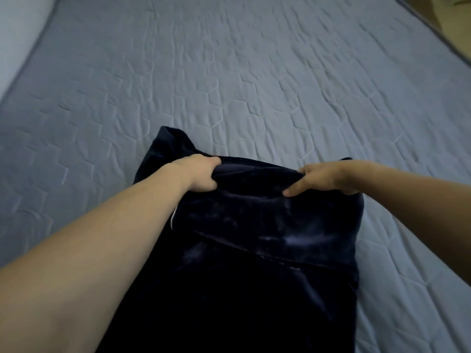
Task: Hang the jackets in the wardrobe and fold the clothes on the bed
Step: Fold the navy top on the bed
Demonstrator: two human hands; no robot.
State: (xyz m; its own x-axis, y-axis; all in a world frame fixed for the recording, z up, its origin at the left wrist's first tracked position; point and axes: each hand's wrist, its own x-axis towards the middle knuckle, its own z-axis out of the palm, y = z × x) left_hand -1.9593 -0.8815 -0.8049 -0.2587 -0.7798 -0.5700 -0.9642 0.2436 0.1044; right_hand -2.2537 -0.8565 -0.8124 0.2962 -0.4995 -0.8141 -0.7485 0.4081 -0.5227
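From the head camera, looking down over the bed (254, 72), a dark navy garment (254, 238) with a velvety sheen lies on the near part of the quilted pale-blue cover, running from the near edge of the view towards the middle. Both arms reach out over it. The left hand (201, 174) has its fingers curled round a bunched fold at the garment's far left corner, thumb tucked beneath the cloth. The right hand (331, 177) pinches the far right corner, forefinger stretched along the top of the fabric and the other fingers curled behind it. The far edge is drawn fairly taut between the two hands, and a bit of the cloth sticks out beyond the left hand.

This looks like the folding part of the job, with the garment being spread or a fold being set. I'd say the next move calls for both corners to travel together, evenly, so the fabric lands flat without creases. No wardrobe or jackets are in view.
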